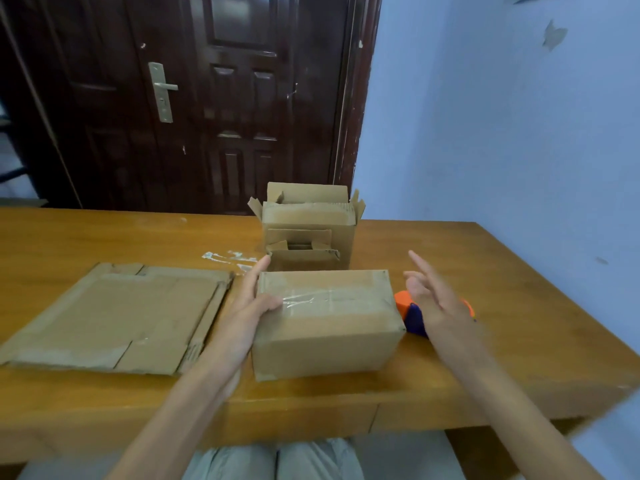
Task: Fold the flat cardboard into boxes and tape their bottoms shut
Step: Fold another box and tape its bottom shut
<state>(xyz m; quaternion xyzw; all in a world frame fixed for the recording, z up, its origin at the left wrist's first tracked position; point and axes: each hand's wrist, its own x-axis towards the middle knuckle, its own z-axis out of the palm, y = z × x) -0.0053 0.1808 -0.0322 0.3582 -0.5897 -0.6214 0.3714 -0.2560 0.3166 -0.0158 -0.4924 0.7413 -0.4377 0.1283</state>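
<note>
A folded cardboard box (329,327) sits on the wooden table (519,341) in front of me, its upward face sealed with clear tape. My left hand (247,306) holds the box's left end, thumb on the taped face and fingers along the side. My right hand (433,299) hovers to the right of the box with fingers spread, holding nothing. Under that hand lies an orange and blue tape dispenser (408,311), partly hidden. Flat cardboard sheets (117,317) lie stacked at the left.
Behind the taped box stand two open boxes, a small one (304,258) in front of a taller one (308,220) with raised flaps. Tape scraps (228,256) stick to the table. A dark door and a blue wall stand beyond. My knees show under the table's front edge.
</note>
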